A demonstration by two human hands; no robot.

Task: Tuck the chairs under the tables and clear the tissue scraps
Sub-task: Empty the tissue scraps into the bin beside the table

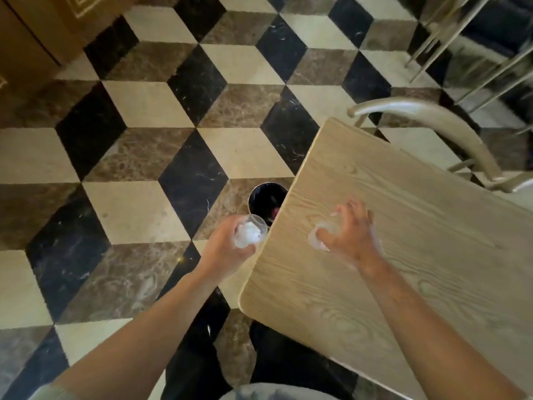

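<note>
Both hands blur: left hand (227, 246) holds tissue-filled cup (250, 231), right hand (350, 233) perhaps another.

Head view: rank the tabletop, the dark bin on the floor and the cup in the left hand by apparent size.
1. Wooden tabletop, by far.
2. Dark bin and clear cup with tissue: unsure; the bin is partly hidden behind the table and farther away.

Cube-patterned marble floor (138, 157) beside a wooden cabinet (34, 30).
</note>
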